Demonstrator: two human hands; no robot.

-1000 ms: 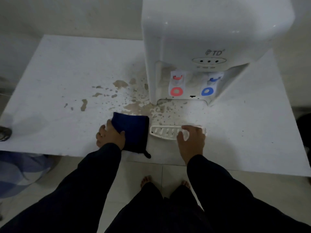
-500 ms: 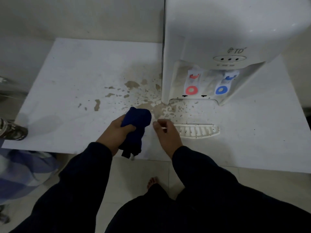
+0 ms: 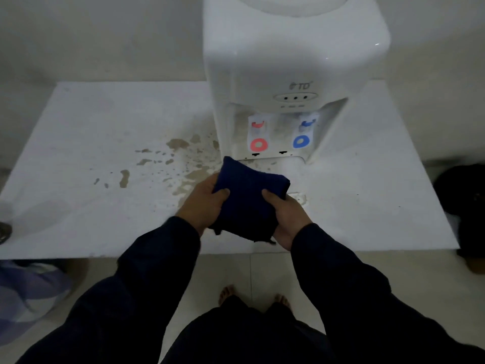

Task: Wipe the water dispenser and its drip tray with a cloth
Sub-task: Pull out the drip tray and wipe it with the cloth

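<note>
A white water dispenser point(image 3: 286, 61) stands at the back of a white table point(image 3: 91, 132), with a red tap point(image 3: 258, 135) and a blue tap point(image 3: 301, 132) in its recess. I hold a folded dark blue cloth point(image 3: 249, 198) in front of the dispenser, above the table. My left hand point(image 3: 207, 200) grips its left edge and my right hand point(image 3: 286, 216) grips its right edge. Only a small white end of the drip tray point(image 3: 299, 197) peeks out beside my right hand; the cloth hides the rest.
Brown dried splashes point(image 3: 181, 164) spread over the table left of the dispenser. A dark object point(image 3: 462, 190) sits at the table's right end. A pale bluish fabric point(image 3: 26, 287) lies on the floor at the lower left. My bare feet point(image 3: 252, 298) stand on tiled floor.
The cloth was lifted off the table by my left hand, and my right hand left the drip tray and took the cloth's other edge. The camera view has tilted up.
</note>
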